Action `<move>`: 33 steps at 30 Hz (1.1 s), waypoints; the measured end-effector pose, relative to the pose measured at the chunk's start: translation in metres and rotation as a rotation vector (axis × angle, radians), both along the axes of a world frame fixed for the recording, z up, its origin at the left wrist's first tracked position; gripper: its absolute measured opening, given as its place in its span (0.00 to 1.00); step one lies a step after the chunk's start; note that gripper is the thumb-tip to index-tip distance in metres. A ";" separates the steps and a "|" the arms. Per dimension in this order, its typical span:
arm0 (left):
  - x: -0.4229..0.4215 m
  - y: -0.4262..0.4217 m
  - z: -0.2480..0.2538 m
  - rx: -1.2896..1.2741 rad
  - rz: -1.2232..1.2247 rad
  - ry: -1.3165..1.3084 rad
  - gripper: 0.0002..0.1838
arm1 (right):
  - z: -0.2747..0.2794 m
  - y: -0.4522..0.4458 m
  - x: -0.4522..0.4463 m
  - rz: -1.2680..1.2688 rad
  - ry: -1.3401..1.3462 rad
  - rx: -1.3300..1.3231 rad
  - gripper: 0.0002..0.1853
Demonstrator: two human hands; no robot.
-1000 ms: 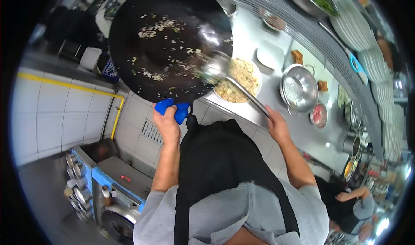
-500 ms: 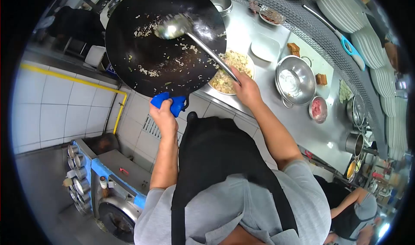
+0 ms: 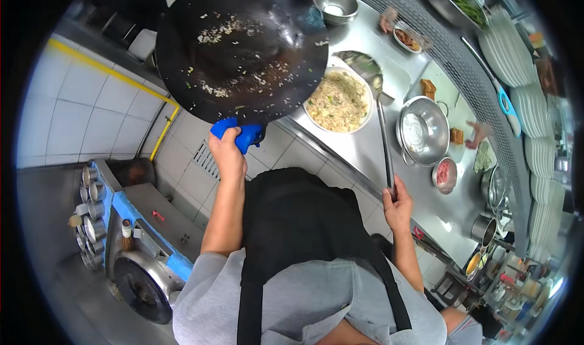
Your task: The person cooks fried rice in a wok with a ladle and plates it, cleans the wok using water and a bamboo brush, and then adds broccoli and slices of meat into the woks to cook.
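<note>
My left hand (image 3: 228, 153) is closed around a blue cloth (image 3: 243, 137) at the near rim of a large black wok (image 3: 243, 59). Bits of rice cling to the wok's inner surface. In my right hand (image 3: 398, 205) is the handle of a metal ladle (image 3: 365, 68), whose bowl is above the counter, just beyond a white bowl of fried rice (image 3: 338, 101). A white dish (image 3: 396, 80) lies partly behind the ladle.
On the steel counter (image 3: 365, 156) are a colander (image 3: 424, 131), a bowl of pink meat (image 3: 444, 174) and stacked metal bowls (image 3: 336, 5). Plates (image 3: 508, 47) line the right shelf. Another person's hand (image 3: 479, 134) reaches in there. A stove (image 3: 143, 287) stands lower left.
The ladle has moved from inside the wok rightward to beyond the rice bowl. My right hand has shifted right and back toward me. Another person's hand has appeared by the counter's far side.
</note>
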State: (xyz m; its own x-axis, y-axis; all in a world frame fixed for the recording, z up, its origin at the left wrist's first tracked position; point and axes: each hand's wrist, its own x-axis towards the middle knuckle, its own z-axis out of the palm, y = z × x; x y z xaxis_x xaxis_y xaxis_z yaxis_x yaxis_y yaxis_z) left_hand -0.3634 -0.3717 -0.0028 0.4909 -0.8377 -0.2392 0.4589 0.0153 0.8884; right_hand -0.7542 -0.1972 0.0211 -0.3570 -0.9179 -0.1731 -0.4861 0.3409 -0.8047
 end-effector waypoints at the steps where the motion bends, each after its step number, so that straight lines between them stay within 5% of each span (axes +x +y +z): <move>1: 0.008 0.005 0.003 0.027 -0.016 0.035 0.15 | 0.005 -0.006 0.013 0.009 -0.083 0.034 0.27; 7: 0.104 0.066 0.010 0.076 -0.002 0.235 0.14 | 0.052 -0.088 0.149 0.350 -0.517 0.123 0.31; 10: 0.141 0.113 0.025 0.083 0.054 0.343 0.15 | 0.043 -0.119 0.208 0.749 -0.697 0.084 0.32; 12: 0.174 0.143 0.026 0.038 0.112 0.376 0.16 | 0.004 -0.140 0.237 0.832 -0.581 0.359 0.24; 13: 0.184 0.160 0.025 0.005 0.153 0.370 0.17 | -0.019 -0.144 0.245 0.843 -0.310 0.318 0.13; 14: 0.195 0.178 0.024 -0.028 0.203 0.364 0.18 | -0.035 -0.145 0.254 0.910 -0.132 0.157 0.13; 22: 0.251 0.325 -0.011 -0.019 0.814 0.224 0.19 | -0.060 -0.184 0.410 1.416 -0.206 0.269 0.13; 26: 0.253 0.375 -0.022 -0.068 1.137 0.295 0.18 | 0.002 -0.175 0.524 1.688 -0.216 0.442 0.13; 33: 0.312 0.434 -0.059 -0.036 1.581 0.304 0.11 | 0.016 -0.137 0.753 2.163 -0.340 0.268 0.14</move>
